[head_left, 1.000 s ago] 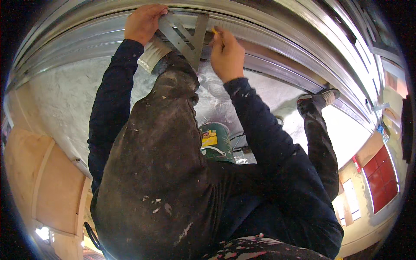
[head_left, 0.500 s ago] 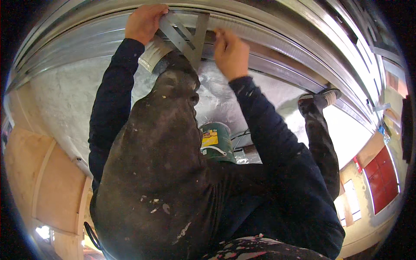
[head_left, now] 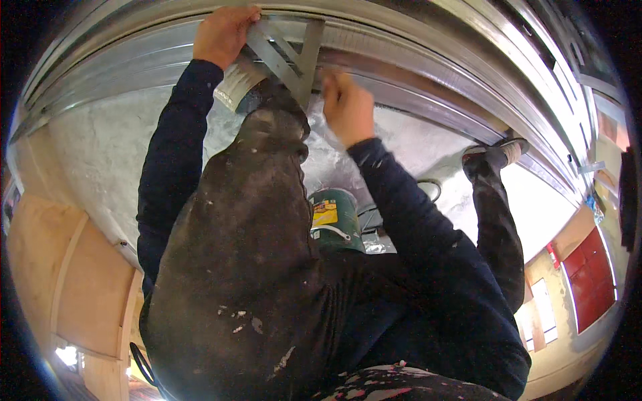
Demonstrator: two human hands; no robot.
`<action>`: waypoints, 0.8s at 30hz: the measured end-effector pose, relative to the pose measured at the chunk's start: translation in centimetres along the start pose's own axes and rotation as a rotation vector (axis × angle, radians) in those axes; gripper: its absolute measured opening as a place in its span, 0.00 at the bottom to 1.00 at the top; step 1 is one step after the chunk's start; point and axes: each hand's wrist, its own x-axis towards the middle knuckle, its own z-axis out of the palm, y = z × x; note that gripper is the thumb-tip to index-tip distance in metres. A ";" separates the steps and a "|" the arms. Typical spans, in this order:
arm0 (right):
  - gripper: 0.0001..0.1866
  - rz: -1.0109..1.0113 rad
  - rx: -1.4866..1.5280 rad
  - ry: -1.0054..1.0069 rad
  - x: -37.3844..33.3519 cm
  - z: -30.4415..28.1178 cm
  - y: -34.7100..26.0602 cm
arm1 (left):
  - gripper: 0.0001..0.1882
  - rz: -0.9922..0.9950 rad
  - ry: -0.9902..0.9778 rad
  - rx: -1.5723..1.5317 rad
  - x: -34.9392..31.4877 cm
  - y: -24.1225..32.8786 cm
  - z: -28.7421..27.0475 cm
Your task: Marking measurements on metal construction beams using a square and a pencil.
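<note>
A flat grey metal triangular square (head_left: 310, 59) lies across the long, shiny metal studs (head_left: 140, 65), its pointed corner reaching toward my bent knee. At its upper left corner my left hand (head_left: 224, 35) is closed, fingers pinching the edge against the metal. My right hand (head_left: 350, 108), curled and slightly blurred, is just right of the square and apart from it. Whatever its fingers may hold cannot be made out.
My left shoe (head_left: 235, 88) is beside the studs under the square; my right shoe (head_left: 513, 151) touches them farther right. A green bucket (head_left: 342, 217) stands between my legs. Plywood panels (head_left: 93, 281) are at left, a red door (head_left: 590, 277) at right.
My right hand has drawn down toward me, from beside the square's upper part to near its lower corner. The left hand and the square have stayed in place.
</note>
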 end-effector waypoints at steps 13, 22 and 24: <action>0.08 -0.036 -0.066 -0.303 -0.9 0.2 1.1 | 0.09 0.007 0.072 -0.003 0.0 0.3 -0.5; 0.11 -0.054 0.121 0.104 -4.8 -3.0 2.9 | 0.11 -0.120 0.305 -0.440 0.4 -3.5 -3.5; 0.14 -0.042 0.191 0.255 -2.3 -9.2 -1.2 | 0.11 0.016 0.359 -0.145 2.2 -0.3 -8.0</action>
